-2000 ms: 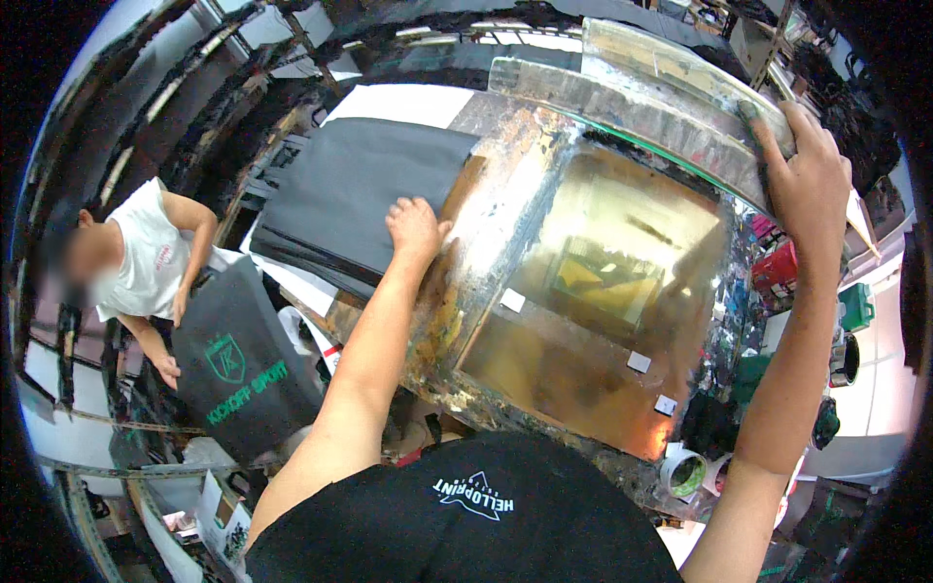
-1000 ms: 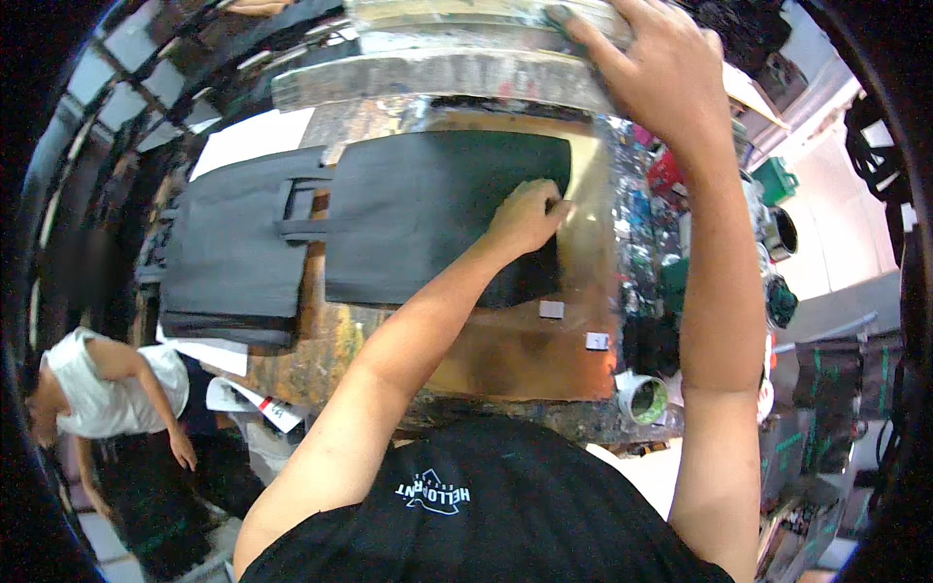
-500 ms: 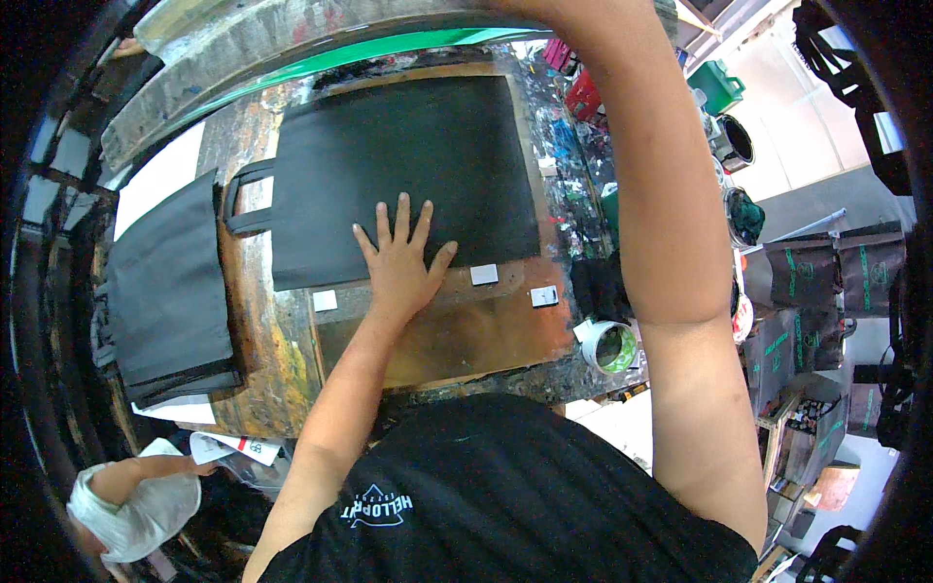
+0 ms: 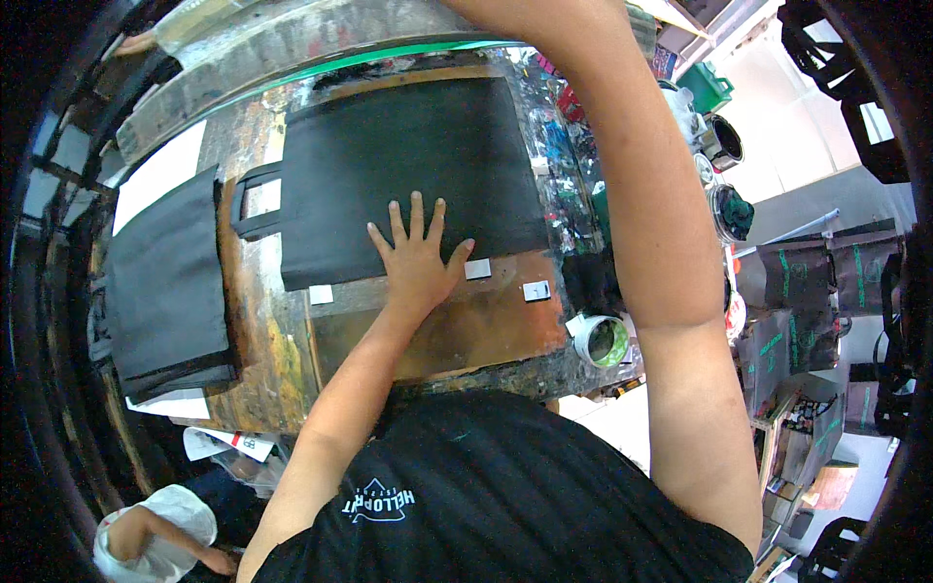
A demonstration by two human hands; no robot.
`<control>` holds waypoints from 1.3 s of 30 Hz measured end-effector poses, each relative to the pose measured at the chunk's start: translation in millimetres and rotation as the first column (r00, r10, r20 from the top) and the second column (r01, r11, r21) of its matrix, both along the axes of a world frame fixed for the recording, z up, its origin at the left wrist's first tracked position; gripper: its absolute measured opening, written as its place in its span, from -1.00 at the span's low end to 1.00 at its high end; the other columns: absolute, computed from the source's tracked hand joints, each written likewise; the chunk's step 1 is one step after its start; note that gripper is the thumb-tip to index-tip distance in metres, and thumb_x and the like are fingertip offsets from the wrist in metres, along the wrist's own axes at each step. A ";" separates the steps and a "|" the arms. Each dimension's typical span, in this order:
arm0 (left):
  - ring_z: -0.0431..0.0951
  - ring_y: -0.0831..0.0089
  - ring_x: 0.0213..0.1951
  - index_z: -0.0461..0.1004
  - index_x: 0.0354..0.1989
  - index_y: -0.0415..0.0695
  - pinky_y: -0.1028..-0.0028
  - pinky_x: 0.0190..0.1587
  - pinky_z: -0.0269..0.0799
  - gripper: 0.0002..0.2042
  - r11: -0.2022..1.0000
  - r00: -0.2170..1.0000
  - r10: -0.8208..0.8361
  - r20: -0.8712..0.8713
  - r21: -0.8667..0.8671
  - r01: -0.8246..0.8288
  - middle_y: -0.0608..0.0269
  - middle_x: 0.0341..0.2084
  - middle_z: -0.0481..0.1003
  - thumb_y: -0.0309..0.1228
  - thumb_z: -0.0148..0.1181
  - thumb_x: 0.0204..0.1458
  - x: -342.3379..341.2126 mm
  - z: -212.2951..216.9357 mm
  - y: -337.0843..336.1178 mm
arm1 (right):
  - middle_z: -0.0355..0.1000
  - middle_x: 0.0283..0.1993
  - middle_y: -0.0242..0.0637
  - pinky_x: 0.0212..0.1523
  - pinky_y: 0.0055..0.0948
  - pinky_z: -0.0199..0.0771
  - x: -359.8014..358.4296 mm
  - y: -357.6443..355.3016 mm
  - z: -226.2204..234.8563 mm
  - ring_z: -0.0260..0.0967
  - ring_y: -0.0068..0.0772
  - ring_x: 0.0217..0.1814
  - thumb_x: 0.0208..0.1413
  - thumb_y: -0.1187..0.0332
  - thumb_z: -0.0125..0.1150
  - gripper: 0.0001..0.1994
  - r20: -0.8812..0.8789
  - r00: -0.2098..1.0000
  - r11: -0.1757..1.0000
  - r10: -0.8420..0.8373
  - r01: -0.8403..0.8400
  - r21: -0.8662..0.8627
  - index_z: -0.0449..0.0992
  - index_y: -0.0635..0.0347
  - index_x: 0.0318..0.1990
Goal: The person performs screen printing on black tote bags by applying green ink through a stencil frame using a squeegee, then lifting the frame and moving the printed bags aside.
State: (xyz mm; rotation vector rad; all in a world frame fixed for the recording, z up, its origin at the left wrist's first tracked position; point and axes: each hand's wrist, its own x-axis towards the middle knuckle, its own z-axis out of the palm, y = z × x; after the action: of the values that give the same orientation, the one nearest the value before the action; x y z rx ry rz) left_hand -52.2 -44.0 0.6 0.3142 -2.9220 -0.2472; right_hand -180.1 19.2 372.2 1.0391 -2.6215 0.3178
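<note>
My left hand (image 4: 421,262) lies flat with fingers spread on the near part of a black fabric bag (image 4: 418,155). The bag is laid out on a worn, paint-stained board (image 4: 437,335), with its loop handle (image 4: 256,225) pointing left. Along the bag's near edge are small white tabs: one at the left (image 4: 321,293), one beside my thumb (image 4: 477,269) and one farther right (image 4: 536,291). My right forearm (image 4: 573,39) reaches up past the top edge of the view, so the right hand is out of sight.
A pile of black bags (image 4: 170,282) lies on the left of the table. Beyond the board runs a grey frame with a green strip (image 4: 321,71). A white tub with green paint (image 4: 603,342) stands at the right edge. Another person (image 4: 160,534) is at lower left.
The black bag has slid slightly right on the board, with my left hand flat on it. My right arm has shifted a little left. The green strip looks narrower. The other person's arm has lowered.
</note>
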 end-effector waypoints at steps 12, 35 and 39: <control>-0.13 -0.25 0.53 0.17 0.51 0.04 -0.47 0.39 -0.42 -0.13 0.995 0.996 -0.075 -0.048 0.060 0.077 -0.08 0.52 0.01 0.36 -0.03 0.14 4.2 -5.6 -10.1 | 0.54 -0.12 -0.02 0.09 -0.03 0.31 -20.2 1.5 -29.7 0.44 -0.11 0.02 0.29 -0.28 -0.07 -0.33 -0.251 0.967 0.985 0.034 -0.075 -0.155 0.56 0.29 -0.13; 0.57 0.29 -0.04 0.41 0.27 -0.28 0.31 0.09 0.47 -0.04 0.514 0.735 0.563 -0.379 0.856 0.048 0.13 -0.04 0.60 -0.27 0.75 -0.44 154.2 7.8 -132.4 | 0.41 -0.03 -0.19 0.21 -0.01 0.15 77.0 53.6 -212.6 0.33 -0.14 0.13 0.07 0.24 0.29 -0.48 -0.151 0.960 0.964 0.237 -0.214 0.158 0.41 0.08 0.22; 0.49 0.11 0.01 0.38 0.31 -0.26 0.20 0.16 0.34 0.08 0.792 0.736 0.499 -0.458 0.585 -0.173 0.03 -0.02 0.59 -0.11 0.75 -0.53 162.2 -16.8 -128.6 | 0.39 -0.10 -0.23 0.06 -0.09 0.23 86.4 42.1 -248.3 0.35 -0.17 0.04 -0.09 0.27 0.45 -0.34 -0.027 0.974 0.951 0.225 -0.213 0.224 0.38 0.17 0.22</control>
State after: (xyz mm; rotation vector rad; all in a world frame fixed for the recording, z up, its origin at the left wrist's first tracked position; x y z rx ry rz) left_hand 109.9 -172.6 -16.2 0.7132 -2.0677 -0.8876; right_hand -93.7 61.3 123.9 1.3967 -2.5403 0.0455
